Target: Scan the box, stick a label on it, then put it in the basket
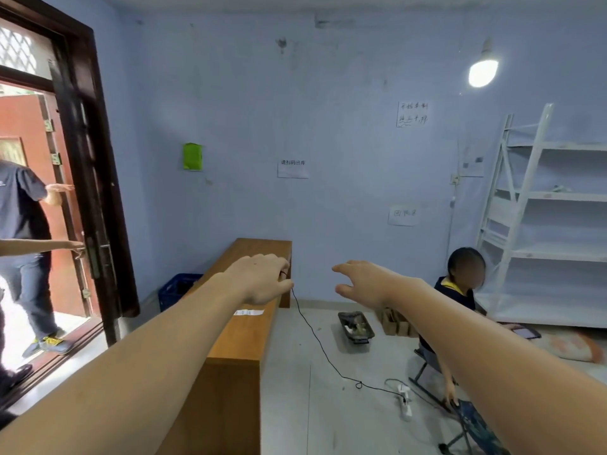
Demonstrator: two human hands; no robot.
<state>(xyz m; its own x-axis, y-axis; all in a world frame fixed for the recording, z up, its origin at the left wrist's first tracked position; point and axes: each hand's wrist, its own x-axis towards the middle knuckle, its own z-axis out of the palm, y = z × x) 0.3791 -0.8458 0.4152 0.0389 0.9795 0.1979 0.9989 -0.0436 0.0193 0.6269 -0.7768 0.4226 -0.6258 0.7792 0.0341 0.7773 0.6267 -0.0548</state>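
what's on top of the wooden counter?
A white label strip lies on the wooden counter. The left hand and forearm cover part of the top, so anything beneath them is hidden.

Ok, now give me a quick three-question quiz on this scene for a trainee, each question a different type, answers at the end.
1. True or false: the right hand is closed around a box.
2. Multiple choice: the white label strip lies on: A, the wooden counter; B, the floor; C, a shelf.
3. Short answer: what trails from the left hand down to the floor?

Key
1. False: its fingers are spread and its grip is empty.
2. A.
3. The black cable.
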